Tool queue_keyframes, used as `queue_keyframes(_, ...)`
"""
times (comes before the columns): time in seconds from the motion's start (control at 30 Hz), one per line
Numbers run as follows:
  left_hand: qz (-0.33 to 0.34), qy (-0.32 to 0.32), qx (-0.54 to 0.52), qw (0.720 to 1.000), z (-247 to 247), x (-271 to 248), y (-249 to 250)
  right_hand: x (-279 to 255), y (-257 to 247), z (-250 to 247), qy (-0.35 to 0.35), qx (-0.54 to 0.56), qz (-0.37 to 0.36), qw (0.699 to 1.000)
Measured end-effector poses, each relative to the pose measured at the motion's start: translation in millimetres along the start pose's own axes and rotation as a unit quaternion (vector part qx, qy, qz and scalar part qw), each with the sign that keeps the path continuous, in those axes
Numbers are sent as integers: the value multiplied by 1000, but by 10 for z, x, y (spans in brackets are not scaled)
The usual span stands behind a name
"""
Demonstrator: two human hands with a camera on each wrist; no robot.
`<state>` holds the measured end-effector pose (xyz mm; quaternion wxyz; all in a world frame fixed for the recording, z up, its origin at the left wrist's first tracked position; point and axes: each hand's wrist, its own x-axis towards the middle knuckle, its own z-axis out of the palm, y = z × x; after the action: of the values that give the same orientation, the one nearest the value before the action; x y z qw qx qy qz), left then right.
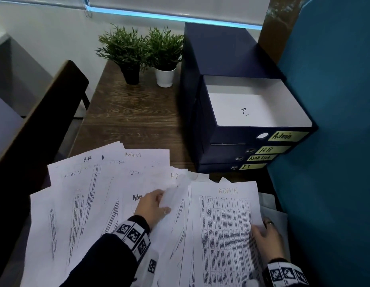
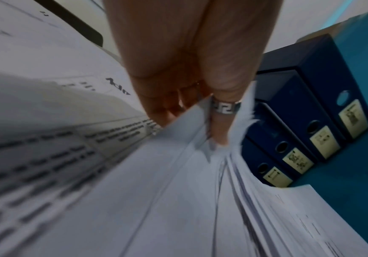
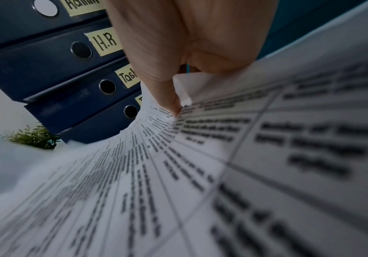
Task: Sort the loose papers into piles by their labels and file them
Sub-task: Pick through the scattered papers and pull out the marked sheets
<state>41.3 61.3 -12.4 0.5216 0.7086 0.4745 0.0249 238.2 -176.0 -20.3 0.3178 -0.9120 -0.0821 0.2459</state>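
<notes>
R hand (image 1: 266,235) pinches ADMIN sheet (image 1: 225,224) | Admin box (image 1: 260,136) open, 1 sheet inside

Head view looking down, wrist views close, seemingly sharing file boxes (image 1: 252,146)

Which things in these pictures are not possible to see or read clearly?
- Head view: printed text on the ADMIN sheet is too small.
- Right wrist view: IT label is covered by the right hand and paper.
- Left wrist view: left hand fingertips are hidden behind lifted sheets; print is blurred.
</notes>
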Motion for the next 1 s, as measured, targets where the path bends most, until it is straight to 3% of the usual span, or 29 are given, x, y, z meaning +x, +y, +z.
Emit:
queue_keyframes(0.2,49,-158,-113,980,54,-238,-7,39,57,43,17,4,22,1000)
queue_keyframes(0.3,40,-179,-145,972,33,-246,-62,40,60,58,17,-3,14,1000)
queue_keyframes(0.47,-62,-44,-314,946,15,-174,-142,50,59,69,18,-14,7,1000)
queue_keyframes(0.57,-81,41,-312,946,-36,-97,-234,33,41,59,23,-11,5,1000)
queue_keyframes(0.7,-28,188,-201,961,-165,-33,-322,16,34,59,28,-20,-9,999)
queue_keyframes(0.8,-36,237,19,971,-195,-80,-258,12,27,68,29,-4,-8,1000)
queue_keyframes(0.87,-16,197,95,976,-197,-141,-229,17,34,83,36,6,-11,999)
queue_keyframes(1.0,49,24,-89,995,-92,-323,-104,49,87,116,46,9,5,999)
